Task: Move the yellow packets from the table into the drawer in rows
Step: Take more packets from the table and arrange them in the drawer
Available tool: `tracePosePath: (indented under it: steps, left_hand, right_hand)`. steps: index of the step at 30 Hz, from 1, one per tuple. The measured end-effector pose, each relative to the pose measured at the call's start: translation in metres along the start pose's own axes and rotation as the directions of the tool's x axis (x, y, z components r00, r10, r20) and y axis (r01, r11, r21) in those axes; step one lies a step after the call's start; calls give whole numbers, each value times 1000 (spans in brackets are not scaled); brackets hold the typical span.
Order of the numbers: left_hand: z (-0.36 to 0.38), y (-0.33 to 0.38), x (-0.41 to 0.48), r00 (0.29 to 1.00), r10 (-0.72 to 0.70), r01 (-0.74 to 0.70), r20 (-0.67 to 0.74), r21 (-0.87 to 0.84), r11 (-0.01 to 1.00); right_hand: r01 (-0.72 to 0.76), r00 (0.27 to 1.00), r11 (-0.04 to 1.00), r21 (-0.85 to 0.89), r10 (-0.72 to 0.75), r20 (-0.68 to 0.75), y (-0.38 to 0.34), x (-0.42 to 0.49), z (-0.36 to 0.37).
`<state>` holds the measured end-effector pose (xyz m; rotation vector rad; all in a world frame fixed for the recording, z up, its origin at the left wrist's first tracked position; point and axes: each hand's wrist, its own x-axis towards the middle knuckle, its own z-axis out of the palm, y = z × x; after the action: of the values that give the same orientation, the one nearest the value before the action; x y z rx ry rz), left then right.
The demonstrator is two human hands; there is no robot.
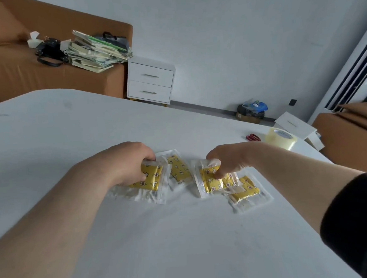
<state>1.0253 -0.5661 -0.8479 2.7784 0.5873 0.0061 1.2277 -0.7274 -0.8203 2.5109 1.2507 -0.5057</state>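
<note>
Several yellow patterned packets in clear wrappers lie on the white table. My left hand grips the leftmost packet stack from above, fingers curled over its top edge. One packet lies free in the middle. My right hand pinches a packet at its upper edge, and another packet lies partly under it to the right. A white cabinet with two shut drawers stands on the floor beyond the table.
A roll of clear tape and red-handled scissors sit at the table's right edge. A brown sofa carries a pile of books and a black bag. Boxes and a blue bag lie by the wall.
</note>
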Motion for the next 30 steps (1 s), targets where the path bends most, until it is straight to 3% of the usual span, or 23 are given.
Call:
tracePosePath:
  steps: [6, 13, 17, 23, 26, 30]
  left_hand:
    - [0, 2, -1, 999, 1, 4, -52, 92, 996]
    - [-6, 7, -3, 999, -25, 31, -38, 152, 988]
    - [-6, 12, 0, 1000, -17, 18, -6, 188, 982]
    - [-3, 12, 1, 999, -37, 42, -36, 154, 987]
    - [-3, 11, 4, 994, -47, 54, -96, 72, 996]
    - [-6, 12, 4, 988, -88, 72, -126, -124, 990]
  right_hand:
    - [-12, 1000, 1000, 21, 12, 13, -1, 0, 1]
    - [50, 993, 998, 25, -48, -107, 8, -9, -4]
    - [63, 993, 991, 115, -51, -104, 9, -14, -3]
    - [83, 988, 996, 37, -78, -133, 9, -19, 0]
    - [107, 974, 986, 131, -77, -212, 14, -26, 1]
    - [109, 951, 862, 495, 54, -303, 24, -41, 4]
